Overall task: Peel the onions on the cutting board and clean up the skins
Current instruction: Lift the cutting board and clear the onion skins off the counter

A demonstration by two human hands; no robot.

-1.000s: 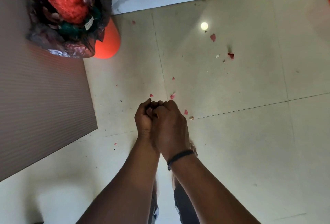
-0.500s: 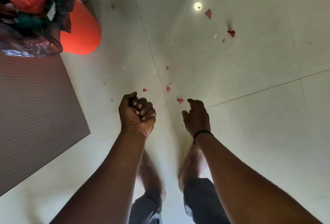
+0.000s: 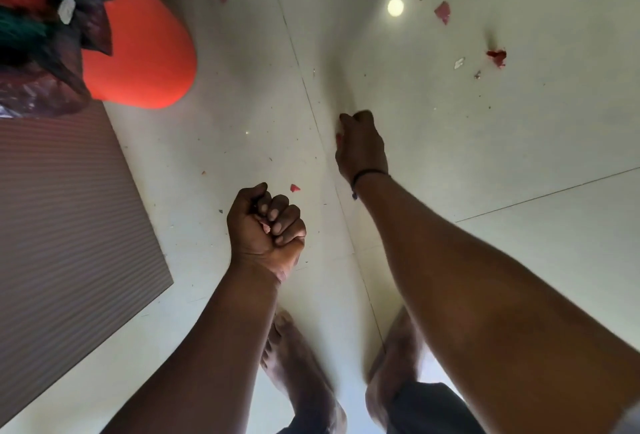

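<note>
Seen from the head view, looking down at a pale glossy tiled floor (image 3: pixel 485 260) with thin grout lines. Left hand (image 3: pixel 265 229) balled into a tight fist, palm side up, fingers curled in over a small pink scrap of onion skin (image 3: pixel 266 227) that peeks out between the fingertips and the palm. Right hand (image 3: pixel 362 146) reaching further out and down to the floor beside a grout line, back of the hand uppermost, fingers bent under and pinching at a reddish bit of onion skin (image 3: pixel 338 136) at the fingertips; a thin dark cord bracelet (image 3: pixel 367 175) round that wrist. More loose red and pink skin fragments scattered over the tiles: one small red flake (image 3: pixel 294 188) just beyond the left fist, a pink shard (image 3: pixel 443 12) and a darker red piece (image 3: pixel 497 56) well away toward the far right part of the floor, near a round bright reflection of a lamp (image 3: pixel 395 7). At the far left corner, an orange plastic bin (image 3: pixel 138 52) lined with a dark crumpled plastic bag (image 3: pixel 41 87), red and green mesh netting (image 3: pixel 20 0) stuffed inside. Along the left edge, a brown ribbed panel (image 3: pixel 69 225). Bare feet (image 3: pixel 298 364) on the tiles under the forearms, with dark shorts (image 3: pixel 426 409) at the near edge.
</note>
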